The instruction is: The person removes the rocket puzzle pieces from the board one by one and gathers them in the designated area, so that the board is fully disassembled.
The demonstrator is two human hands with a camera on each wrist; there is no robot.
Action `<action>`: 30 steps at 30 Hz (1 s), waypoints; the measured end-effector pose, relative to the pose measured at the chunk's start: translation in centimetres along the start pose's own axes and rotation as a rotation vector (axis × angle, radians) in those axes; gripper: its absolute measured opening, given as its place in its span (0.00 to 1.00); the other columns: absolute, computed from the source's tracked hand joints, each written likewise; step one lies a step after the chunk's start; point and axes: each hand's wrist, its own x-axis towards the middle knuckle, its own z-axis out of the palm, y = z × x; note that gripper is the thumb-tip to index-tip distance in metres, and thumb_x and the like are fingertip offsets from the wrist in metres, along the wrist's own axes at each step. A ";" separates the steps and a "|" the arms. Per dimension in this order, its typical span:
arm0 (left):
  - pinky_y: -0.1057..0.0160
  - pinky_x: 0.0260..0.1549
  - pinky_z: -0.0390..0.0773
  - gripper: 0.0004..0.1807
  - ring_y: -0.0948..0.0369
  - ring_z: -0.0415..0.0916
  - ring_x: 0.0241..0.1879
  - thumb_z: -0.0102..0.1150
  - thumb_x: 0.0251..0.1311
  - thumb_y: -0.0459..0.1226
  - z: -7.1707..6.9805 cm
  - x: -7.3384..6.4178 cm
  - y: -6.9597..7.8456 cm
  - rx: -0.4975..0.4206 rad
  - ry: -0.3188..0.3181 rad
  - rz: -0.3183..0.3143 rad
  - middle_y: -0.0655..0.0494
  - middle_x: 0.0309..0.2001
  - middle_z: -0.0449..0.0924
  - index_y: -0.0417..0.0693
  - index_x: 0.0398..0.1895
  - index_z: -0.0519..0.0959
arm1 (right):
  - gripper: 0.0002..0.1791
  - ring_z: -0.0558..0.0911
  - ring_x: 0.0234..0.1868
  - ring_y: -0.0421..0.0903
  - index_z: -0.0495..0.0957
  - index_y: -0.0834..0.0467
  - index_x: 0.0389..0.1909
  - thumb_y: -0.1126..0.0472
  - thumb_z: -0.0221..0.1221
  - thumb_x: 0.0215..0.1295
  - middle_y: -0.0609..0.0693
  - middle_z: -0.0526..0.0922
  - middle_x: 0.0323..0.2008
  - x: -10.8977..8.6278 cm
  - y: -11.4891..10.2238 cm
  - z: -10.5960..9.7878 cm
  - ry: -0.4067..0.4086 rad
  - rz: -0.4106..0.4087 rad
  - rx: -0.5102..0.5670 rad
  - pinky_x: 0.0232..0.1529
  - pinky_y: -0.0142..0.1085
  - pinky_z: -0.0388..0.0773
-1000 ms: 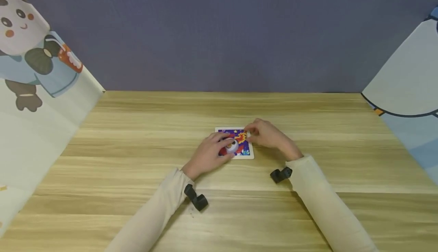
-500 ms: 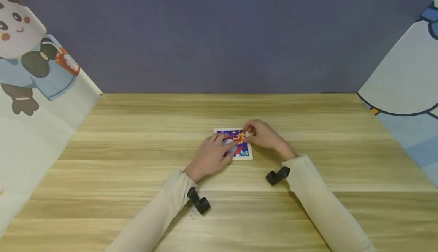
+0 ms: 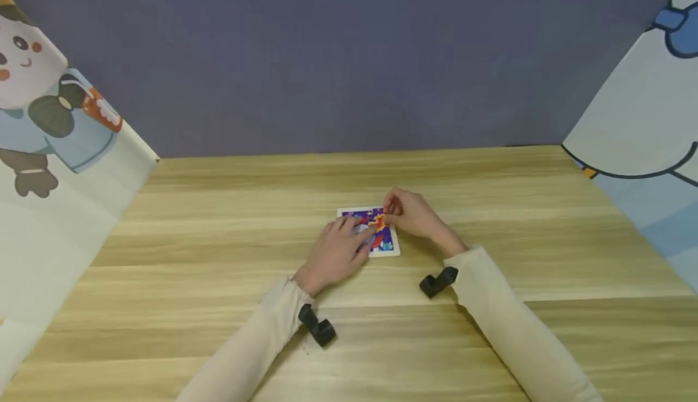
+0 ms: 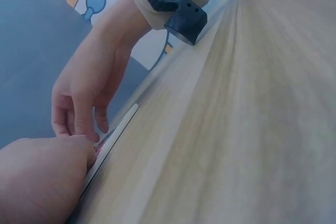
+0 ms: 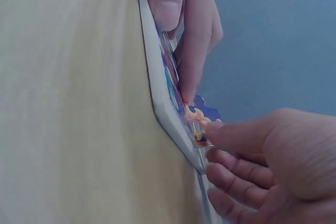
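A small jigsaw puzzle (image 3: 386,246) with a white border and a colourful purple, red and yellow picture lies flat on the table. My left hand (image 3: 335,249) rests on its left part with fingers spread, covering much of the picture. At the top right corner my right hand (image 3: 412,214) pinches a puzzle piece (image 5: 206,113) between thumb and forefinger. In the right wrist view this purple and orange piece stands tilted up from the white tray edge (image 5: 167,106). A left fingertip is close beside it; whether they touch I cannot tell.
The wooden table (image 3: 229,208) extends around the puzzle on all sides. A dark blue-grey panel (image 3: 349,56) rises behind it, and cartoon-printed panels (image 3: 627,111) stand at both sides. Black wrist cameras (image 3: 317,325) sit on both cuffs.
The head view has shifted slightly. My right fingers have moved a little to the left over the puzzle's top right corner. The left hand stays on the picture, shifted slightly.
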 end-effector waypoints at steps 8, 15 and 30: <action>0.49 0.57 0.72 0.22 0.49 0.69 0.59 0.42 0.67 0.48 0.5 -1.1 0.6 0.011 0.006 -0.018 0.48 0.59 0.72 0.59 0.63 0.72 | 0.03 0.81 0.31 0.46 0.79 0.62 0.34 0.68 0.61 0.59 0.56 0.83 0.31 -0.3 0.9 1.8 0.106 0.008 0.071 0.36 0.37 0.80; 0.48 0.55 0.73 0.22 0.48 0.69 0.59 0.45 0.67 0.46 -0.2 -1.2 0.7 0.005 0.027 -0.018 0.47 0.58 0.72 0.59 0.63 0.73 | 0.05 0.82 0.35 0.48 0.80 0.62 0.36 0.66 0.61 0.60 0.57 0.84 0.34 -0.1 1.5 2.2 0.133 0.045 0.204 0.39 0.37 0.81; 0.49 0.60 0.70 0.22 0.50 0.67 0.61 0.43 0.68 0.46 -0.2 -0.1 0.5 -0.013 0.014 -0.022 0.48 0.61 0.71 0.59 0.64 0.72 | 0.14 0.82 0.25 0.37 0.80 0.71 0.44 0.65 0.62 0.61 0.58 0.86 0.33 1.3 1.9 1.0 0.088 0.280 0.457 0.30 0.29 0.83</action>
